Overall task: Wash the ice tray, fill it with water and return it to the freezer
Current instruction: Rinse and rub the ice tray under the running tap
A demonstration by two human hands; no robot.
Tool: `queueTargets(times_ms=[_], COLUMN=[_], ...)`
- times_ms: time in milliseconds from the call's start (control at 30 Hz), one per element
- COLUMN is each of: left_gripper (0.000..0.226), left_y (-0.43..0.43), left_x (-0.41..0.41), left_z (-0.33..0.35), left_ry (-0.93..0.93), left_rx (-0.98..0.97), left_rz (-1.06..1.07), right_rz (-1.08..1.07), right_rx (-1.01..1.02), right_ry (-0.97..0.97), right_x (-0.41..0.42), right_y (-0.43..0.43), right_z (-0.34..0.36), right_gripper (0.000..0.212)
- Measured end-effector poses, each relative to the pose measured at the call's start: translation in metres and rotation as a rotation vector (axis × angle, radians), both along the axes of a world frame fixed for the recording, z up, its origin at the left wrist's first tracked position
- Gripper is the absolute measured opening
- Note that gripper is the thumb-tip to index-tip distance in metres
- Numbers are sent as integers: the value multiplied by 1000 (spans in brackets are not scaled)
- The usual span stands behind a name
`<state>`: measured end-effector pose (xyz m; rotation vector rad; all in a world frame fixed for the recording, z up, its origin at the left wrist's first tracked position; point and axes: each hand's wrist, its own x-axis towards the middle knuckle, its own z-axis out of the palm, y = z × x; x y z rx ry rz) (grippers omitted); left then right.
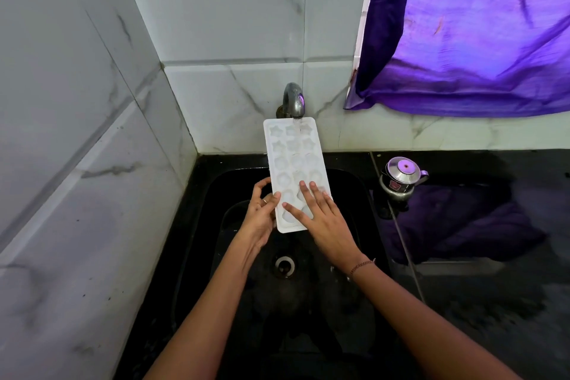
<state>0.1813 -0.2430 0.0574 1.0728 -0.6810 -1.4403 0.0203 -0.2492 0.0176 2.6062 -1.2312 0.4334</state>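
Note:
A white ice tray (293, 160) with star and round moulds is held lengthways over the black sink (212, 194), its far end under the metal tap (294, 100). Water falls from the spout onto the tray's far right corner. My left hand (262, 216) grips the tray's near left edge, thumb on top and fingers curled underneath. My right hand (320, 219) lies flat on the tray's near end, its straight fingers pressing on the moulds.
A drain (284, 265) sits in the sink floor below the tray. A small steel pot with a lid (401, 179) stands on the black counter to the right. Purple cloth (462, 31) hangs at the back right. Marble tile walls enclose the left and back.

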Motion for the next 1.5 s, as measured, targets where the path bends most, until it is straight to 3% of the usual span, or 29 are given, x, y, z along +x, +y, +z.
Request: queueTargets(times_ms=[167,300,400,633,733,900,1100,1233,1400,1500], left_gripper=[32,26,26,25,25,28,29,23,33,45], left_y=[-1,-5,-11,-39,-51,-64,-80,-74,-48,-27], left_x=[7,8,12,10,4,-10,-17,-4,28,43], left_z=[9,17,18,11,15,25,39,29,-9,-35], left_ry=[-96,-85,-128,-687,-783,-776,-820,-669,-711,-414], left_rx=[29,92,138,125,53,-33,-62,-46,198,428], left_rz=[24,9,-63,-48,-76,-84,-11,71,339,361], right_rz=[117,211,207,-20,-114,-210,-156,-170,-179,-166], right_rx=[27,169,290,684,726,834,879,849,959,1024], right_ry=[-7,-232,-456,-779,-866,-967,-884,-975,-1205,-1324], right_x=[-2,-6,-8,-8,-9,-7,-1,3,5,7], right_y=[-6,-13,-17,-41,-52,-68,-77,-84,-97,-103], right_z=[14,27,35,43,43,51,62,69,75,81], right_gripper=[101,64,51,55,53,50,47,48,47,36])
